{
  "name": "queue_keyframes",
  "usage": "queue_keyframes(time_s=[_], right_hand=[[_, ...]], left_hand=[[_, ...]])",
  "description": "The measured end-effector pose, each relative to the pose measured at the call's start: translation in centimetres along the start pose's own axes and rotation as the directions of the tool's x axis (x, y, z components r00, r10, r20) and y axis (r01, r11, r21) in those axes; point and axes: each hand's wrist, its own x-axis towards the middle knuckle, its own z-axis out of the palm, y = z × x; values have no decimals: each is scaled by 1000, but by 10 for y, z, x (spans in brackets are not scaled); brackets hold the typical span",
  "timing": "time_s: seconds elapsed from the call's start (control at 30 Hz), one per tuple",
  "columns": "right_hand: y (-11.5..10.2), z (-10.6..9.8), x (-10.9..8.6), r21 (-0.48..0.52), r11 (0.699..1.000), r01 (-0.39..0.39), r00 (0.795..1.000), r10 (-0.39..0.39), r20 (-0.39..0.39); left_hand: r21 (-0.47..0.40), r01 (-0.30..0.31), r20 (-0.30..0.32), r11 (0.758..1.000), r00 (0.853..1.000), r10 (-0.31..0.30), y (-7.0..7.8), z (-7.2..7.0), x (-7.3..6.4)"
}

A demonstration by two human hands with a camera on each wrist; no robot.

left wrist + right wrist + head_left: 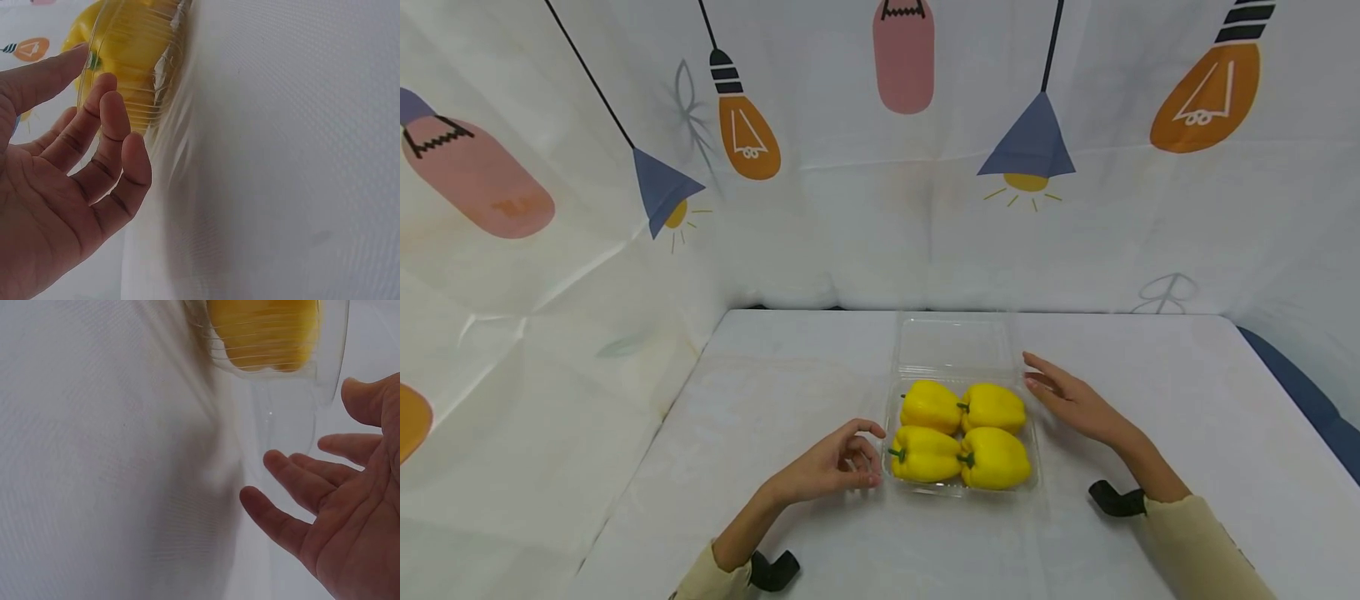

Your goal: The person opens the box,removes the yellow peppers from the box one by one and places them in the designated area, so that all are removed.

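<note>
Several yellow bell peppers [996, 458] with green stems lie in two rows inside a clear plastic clamshell box [951, 490]. The box's lid [955, 342] is folded back, away from the person. Close to the box's left wall is the left hand [835, 462], fingers loosely bent with nothing between them. In the left wrist view the thumb and fingertips [114, 112] overlap the ribbed box wall and a pepper [128, 47]. Beside the box's right side, the right hand [1075, 404] has relaxed, spread fingers [300, 478] and holds nothing.
A white cloth covers the table [790, 358]. Behind and to the left hangs a white curtain [850, 225] printed with lamps and bulbs. A dark curved piece [1116, 500] sits at the right sleeve, another [775, 571] at the left one. Blue material [1300, 392] shows beyond the right table edge.
</note>
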Motion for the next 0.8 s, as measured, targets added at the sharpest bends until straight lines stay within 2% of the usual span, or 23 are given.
queue_keyframes(time_s=[0.57, 0.8], right_hand=[[-12, -7, -16, -125, 991, 51, 998, -53, -16], [-23, -7, -25, -181, 979, 92, 994, -100, -32]], left_hand=[[48, -1, -6, 999, 1000, 1, 3, 0, 0], [69, 10, -24, 998, 1000, -8, 3, 0, -1]])
